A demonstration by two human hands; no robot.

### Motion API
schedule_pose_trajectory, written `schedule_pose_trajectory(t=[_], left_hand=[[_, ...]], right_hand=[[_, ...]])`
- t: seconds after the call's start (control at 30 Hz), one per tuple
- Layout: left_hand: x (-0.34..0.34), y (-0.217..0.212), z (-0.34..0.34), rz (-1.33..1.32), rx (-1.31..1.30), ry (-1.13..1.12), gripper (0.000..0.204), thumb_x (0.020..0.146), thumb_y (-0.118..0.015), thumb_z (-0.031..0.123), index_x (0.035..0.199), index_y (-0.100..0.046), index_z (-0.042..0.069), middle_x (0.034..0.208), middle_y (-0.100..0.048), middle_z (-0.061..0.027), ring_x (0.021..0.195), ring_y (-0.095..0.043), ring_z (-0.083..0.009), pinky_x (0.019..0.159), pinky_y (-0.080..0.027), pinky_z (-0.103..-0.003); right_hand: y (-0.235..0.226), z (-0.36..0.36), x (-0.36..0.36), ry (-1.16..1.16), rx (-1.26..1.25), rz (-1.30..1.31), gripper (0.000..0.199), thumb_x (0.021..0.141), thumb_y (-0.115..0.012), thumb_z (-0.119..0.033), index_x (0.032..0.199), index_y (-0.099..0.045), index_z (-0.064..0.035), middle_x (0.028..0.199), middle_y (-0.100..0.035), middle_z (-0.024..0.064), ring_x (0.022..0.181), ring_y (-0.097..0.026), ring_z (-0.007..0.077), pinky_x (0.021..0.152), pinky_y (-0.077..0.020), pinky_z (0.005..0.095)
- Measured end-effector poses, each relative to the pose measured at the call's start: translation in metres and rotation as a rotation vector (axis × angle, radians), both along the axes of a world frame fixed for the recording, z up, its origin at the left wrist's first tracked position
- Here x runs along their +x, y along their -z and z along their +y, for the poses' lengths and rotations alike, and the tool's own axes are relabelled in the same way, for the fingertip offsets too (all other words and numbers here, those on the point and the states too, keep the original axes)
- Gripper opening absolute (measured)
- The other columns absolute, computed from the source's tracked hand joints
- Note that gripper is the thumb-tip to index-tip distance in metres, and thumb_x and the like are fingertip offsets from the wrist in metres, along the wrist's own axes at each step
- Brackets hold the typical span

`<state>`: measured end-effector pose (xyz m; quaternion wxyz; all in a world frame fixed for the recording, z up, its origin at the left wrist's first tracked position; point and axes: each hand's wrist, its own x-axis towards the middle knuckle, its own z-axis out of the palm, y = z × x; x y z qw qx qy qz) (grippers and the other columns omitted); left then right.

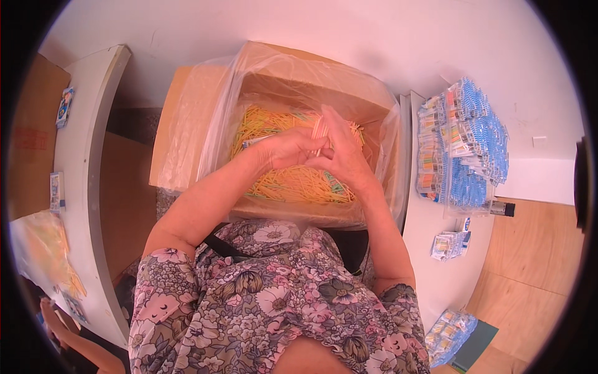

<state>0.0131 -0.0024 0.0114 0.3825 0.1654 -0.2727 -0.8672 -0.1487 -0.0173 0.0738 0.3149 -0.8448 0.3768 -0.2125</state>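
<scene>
Above an open cardboard box point(215, 93), my two hands meet around a small bundle of thin pinkish-orange sticks point(320, 132). My left hand point(288, 148) is closed, its fingers and thumb around the bundle's lower part. My right hand point(344, 153) presses against the bundle from the other side, fingers pointing away from me and thumb near the left fingers. Beneath them, many loose thin sticks point(293, 186) in yellow, orange and green fill the box. A small white and blue packet point(252, 141) lies partly hidden beside my left wrist.
Clear plastic lining point(215, 137) drapes over the box's rim. On the right white table point(430, 287) stand stacked blue-and-clear packets point(473, 137), a small packet pile point(448, 245) and a bagged bundle point(450, 336). Another person's hand point(53, 318) shows by the left white table point(93, 149).
</scene>
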Motion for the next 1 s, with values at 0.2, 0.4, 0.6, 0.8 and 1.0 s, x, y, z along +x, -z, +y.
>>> schedule_pose_trajectory(t=[0.2,0.4,0.6,0.8,1.0], left_hand=[[0.001,0.001,0.000,0.024,0.100,-0.053,0.034,0.089,-0.059,0.021,0.115,-0.052,0.001,0.109,-0.058,-0.0111,0.102,-0.057,-0.0216,0.090,-0.045,-0.036],[-0.001,0.010,-0.002,-0.429,-0.230,0.011,0.025,0.092,-0.051,0.019,0.109,-0.054,0.002,0.100,-0.061,-0.0107,0.096,-0.056,-0.0172,0.087,-0.044,-0.032],[-0.001,-0.002,0.003,-0.472,-0.486,0.083,0.026,0.089,-0.052,0.015,0.110,-0.056,0.001,0.095,-0.063,-0.0113,0.094,-0.058,-0.0176,0.090,-0.043,-0.032],[0.003,-0.024,0.002,-0.486,-0.370,-0.023,0.032,0.077,-0.067,0.017,0.104,-0.061,0.001,0.096,-0.064,-0.0071,0.098,-0.055,-0.0152,0.090,-0.041,-0.030],[0.034,0.012,-0.008,-2.029,-0.745,0.234,0.057,0.060,-0.082,0.026,0.107,-0.057,0.006,0.109,-0.062,-0.0094,0.102,-0.057,-0.0262,0.085,-0.045,-0.041]], right_hand=[[0.005,-0.010,0.002,-0.069,-0.010,0.063,0.079,0.062,-0.079,-0.017,0.130,-0.041,-0.0022,0.135,-0.041,0.0196,0.125,-0.040,0.0328,0.101,-0.0373,0.0364],[0.002,-0.016,-0.004,0.200,0.170,-0.124,0.047,0.071,-0.074,-0.021,0.110,-0.054,-0.0046,0.103,-0.060,0.0172,0.094,-0.060,0.0291,0.075,-0.0493,0.0355],[0.014,0.000,0.013,0.216,-0.245,0.124,0.025,0.079,-0.066,-0.027,0.075,-0.053,-0.0056,0.059,-0.059,0.0100,0.052,-0.058,0.0272,0.049,-0.0454,0.0342],[0.041,-0.010,0.010,0.380,-0.097,-0.253,0.025,0.080,-0.064,-0.020,0.066,-0.052,-0.0031,0.054,-0.054,0.0090,0.048,-0.053,0.0175,0.048,-0.0423,0.0305],[0.032,-0.003,-0.024,0.467,-0.006,-0.280,0.024,0.082,-0.063,-0.011,0.063,-0.051,-0.0008,0.053,-0.044,0.0001,0.051,-0.040,0.0043,0.046,-0.0361,0.0245]])
